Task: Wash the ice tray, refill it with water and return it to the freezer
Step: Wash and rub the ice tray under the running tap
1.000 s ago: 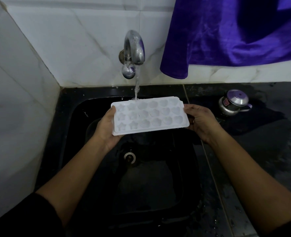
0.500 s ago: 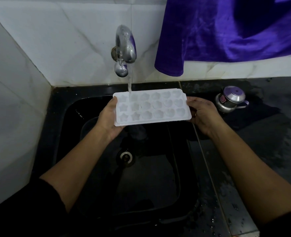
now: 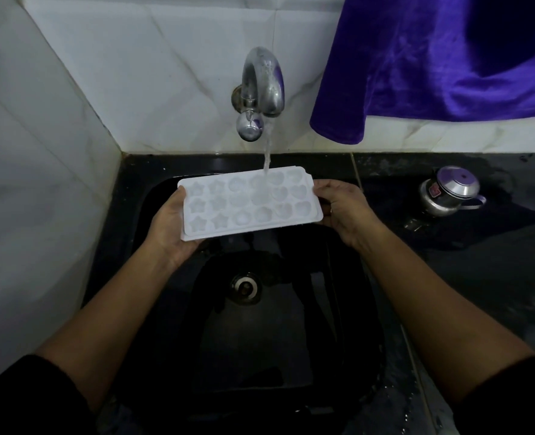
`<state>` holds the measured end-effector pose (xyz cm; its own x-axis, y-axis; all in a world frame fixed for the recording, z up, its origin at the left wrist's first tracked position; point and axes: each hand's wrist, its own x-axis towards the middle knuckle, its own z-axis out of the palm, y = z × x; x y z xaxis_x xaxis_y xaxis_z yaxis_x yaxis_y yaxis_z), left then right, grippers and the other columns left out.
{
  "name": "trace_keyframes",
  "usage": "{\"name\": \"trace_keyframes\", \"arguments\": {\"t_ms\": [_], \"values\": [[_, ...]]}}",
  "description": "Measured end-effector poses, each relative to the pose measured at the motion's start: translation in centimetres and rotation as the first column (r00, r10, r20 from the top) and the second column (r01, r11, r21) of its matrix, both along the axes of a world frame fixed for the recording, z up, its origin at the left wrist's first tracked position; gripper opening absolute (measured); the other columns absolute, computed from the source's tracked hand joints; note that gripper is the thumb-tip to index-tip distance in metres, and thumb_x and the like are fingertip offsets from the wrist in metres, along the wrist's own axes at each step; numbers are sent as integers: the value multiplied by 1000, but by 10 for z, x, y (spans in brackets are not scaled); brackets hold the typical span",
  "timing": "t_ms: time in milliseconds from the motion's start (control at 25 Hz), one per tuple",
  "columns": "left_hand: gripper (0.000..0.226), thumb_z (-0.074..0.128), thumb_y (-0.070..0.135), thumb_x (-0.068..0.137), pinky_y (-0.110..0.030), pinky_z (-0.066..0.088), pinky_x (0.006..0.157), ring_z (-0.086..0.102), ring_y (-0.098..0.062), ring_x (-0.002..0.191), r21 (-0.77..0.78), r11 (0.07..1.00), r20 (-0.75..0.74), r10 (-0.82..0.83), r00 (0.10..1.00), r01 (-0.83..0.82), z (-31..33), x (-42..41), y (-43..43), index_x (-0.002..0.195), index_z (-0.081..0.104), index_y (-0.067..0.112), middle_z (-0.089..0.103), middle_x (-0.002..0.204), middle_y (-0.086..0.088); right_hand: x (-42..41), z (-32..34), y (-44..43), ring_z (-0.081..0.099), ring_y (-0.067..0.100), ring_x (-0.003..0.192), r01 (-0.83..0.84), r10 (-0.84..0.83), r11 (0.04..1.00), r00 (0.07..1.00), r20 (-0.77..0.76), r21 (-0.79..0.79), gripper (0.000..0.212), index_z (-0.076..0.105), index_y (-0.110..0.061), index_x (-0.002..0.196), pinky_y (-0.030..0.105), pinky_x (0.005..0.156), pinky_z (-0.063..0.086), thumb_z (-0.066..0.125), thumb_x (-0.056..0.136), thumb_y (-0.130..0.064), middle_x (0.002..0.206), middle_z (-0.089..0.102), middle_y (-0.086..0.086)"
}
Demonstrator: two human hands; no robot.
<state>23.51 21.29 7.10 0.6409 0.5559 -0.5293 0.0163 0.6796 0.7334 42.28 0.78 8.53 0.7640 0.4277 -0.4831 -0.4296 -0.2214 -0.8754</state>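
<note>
Holding: the left hand [image 3: 169, 227] is gripping the left end of the ice tray [image 3: 250, 202], with the fingers curled beneath it; the right hand [image 3: 341, 205] is clasping the right end.
Tray position: it is hovering over the far part of the black sink [image 3: 291, 340], under the tap [image 3: 261, 86].
Water: the stream [image 3: 267, 149] is landing in the far row, right of the middle.
Change: half a second ago the stream was striking the far left corner; the tray is now sitting further left.
Right side: a small steel pot [image 3: 448, 191] is standing on the counter.

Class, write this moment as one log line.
ice tray: under running tap, above sink | left hand: grips left end | right hand: grips right end
</note>
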Motion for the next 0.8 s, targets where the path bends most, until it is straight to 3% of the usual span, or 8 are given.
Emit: {"name": "trace_keyframes", "arguments": {"t_ms": [120,240,440,640,800], "values": [[42,34,38,112,-39,65,73,79,-21,84,17,999,-8,29,1000,-29,0,-15,8,110,67,13,81,95,-5,-9,0,16,78,24,90,-41,41,999,999,-3,-11,19,74,-10,112,35,70,65,58,104,-13,98,80,7],[42,37,41,111,-43,64,78,79,-25,91,25,998,-23,65,998,-65,-2,-28,17,114,67,13,80,106,-9,-15,-2,30,77,27,92,-65,65,998,998,5,-23,20,74,-8,113,39,74,65,58,104,-12,102,80,10],[50,38,42,110,-42,64,75,78,-27,95,33,993,-17,111,994,-111,-3,-43,30,107,77,12,79,110,-11,-23,-2,49,76,27,90,-105,105,994,994,7,-24,19,74,-6,113,34,66,62,59,103,-12,104,79,13],[45,35,43,111,-43,62,77,79,-25,93,41,994,-4,106,994,-106,1,-43,33,115,67,13,81,103,-7,-20,5,57,76,27,94,-124,125,992,992,33,-34,19,74,-8,113,32,65,62,58,103,-12,106,78,12],[46,36,44,111,-42,65,75,77,-27,100,30,996,9,88,996,-88,3,-28,33,121,67,11,78,114,-11,-8,8,51,75,27,93,-95,97,994,994,47,-48,18,74,-8,111,34,66,61,59,103,-12,106,78,13]]}}
